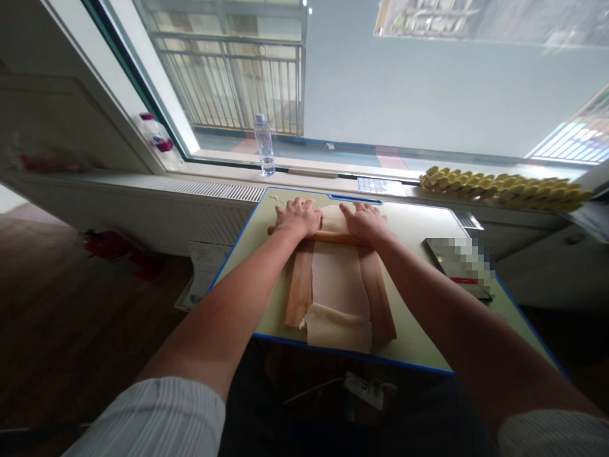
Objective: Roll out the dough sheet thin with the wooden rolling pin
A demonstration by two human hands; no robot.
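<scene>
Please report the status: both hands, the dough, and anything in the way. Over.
Left hand and right hand laid over brown cylindrical wooden rolling pin. Pale flat dough sheet runs beneath it. Nothing visible blocking the pin.

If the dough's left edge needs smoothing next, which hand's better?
Left, probably: the left hand lies over the rolling pin, nearer that edge of the dough; the right hand would reach across.

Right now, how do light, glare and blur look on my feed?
Head view: the window is bright, partly washed out, while the floor at left lies dark; head view: pale glare whitens the green cutting board's far side; head view: blocky pixelation covers part of the flat dark-edged item; head view: the dough sheet looks soft but readable.
</scene>
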